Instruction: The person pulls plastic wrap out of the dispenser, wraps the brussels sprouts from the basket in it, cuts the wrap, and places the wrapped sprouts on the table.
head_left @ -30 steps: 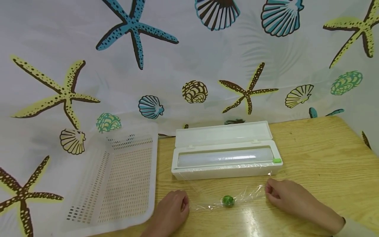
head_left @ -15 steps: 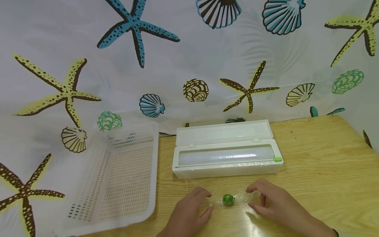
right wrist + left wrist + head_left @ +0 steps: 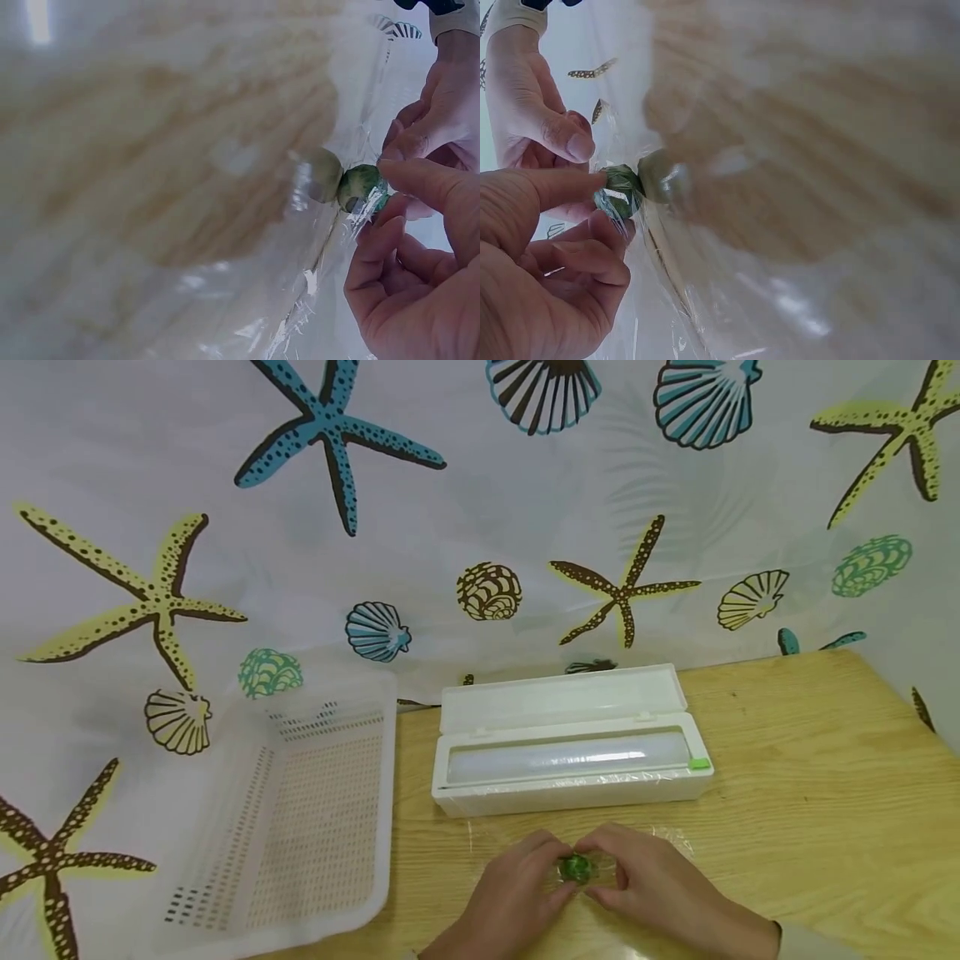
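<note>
A small green Brussels sprout point(image 3: 576, 867) lies on the table in front of the box, with clear plastic wrap point(image 3: 671, 837) around it. My left hand point(image 3: 513, 889) holds it from the left, finger and thumb at its side. From the other side my right hand point(image 3: 648, 877) does the same, and the fingertips of both hands nearly meet over it. Up close in the left wrist view, shiny film covers the sprout point(image 3: 619, 189). The sprout point(image 3: 360, 187) also shows between both hands in the right wrist view. Part of it is hidden by fingers.
Behind the hands stands a white plastic wrap box point(image 3: 573, 793) with its lid raised, a roll point(image 3: 570, 758) inside and a green slider point(image 3: 699, 763) at its right end. A white perforated basket point(image 3: 386, 827) is at the left. A patterned cloth point(image 3: 420, 543) hangs behind.
Both hands have let go of the film's edges, which they held apart, and moved inward to the sprout. The film has drawn in around it. The box and basket have not moved.
</note>
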The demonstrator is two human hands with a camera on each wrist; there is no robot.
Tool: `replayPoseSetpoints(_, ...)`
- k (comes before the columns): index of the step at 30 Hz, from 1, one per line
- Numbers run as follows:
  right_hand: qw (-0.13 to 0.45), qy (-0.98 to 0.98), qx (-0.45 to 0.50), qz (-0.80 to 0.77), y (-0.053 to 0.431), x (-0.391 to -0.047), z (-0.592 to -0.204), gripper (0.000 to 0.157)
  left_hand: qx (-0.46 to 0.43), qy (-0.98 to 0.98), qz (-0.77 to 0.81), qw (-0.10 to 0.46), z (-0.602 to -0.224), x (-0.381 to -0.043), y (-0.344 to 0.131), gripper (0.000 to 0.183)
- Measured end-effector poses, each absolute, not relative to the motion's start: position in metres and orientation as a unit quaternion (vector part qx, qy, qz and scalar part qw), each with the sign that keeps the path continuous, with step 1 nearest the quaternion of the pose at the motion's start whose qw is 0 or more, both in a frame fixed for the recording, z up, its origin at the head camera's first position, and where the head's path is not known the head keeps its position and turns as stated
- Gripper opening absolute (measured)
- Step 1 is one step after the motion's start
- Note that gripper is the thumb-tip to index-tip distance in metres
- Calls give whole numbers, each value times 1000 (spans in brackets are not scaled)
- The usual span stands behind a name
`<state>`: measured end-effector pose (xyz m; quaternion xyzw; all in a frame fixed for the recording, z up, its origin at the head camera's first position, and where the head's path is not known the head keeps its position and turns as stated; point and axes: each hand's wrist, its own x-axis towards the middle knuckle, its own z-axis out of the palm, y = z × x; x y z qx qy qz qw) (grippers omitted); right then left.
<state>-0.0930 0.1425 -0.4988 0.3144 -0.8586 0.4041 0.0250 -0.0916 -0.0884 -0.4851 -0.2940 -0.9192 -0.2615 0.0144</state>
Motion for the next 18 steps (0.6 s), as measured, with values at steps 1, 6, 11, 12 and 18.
replayPoseSetpoints(1,22,-859,313,404,142,-94,-499,39,-289,-920,-265,4,-485,-93,-87,26)
replayPoseSetpoints(6,5,-864,299,404,140,-100,-500,36,-273,-918,-287,-28,-483,-96,-86,25)
replayPoseSetpoints(11,23,-878,300,373,135,-105,-500,34,-271,-914,-299,-36,-483,-98,-87,23)
replayPoseSetpoints(12,26,-880,299,369,133,-106,-500,34,-272,-913,-302,-38,-484,-98,-87,23)
replayPoseSetpoints(18,12,-878,285,383,129,-112,-498,28,-285,-913,-290,-27,-484,-99,-90,24)
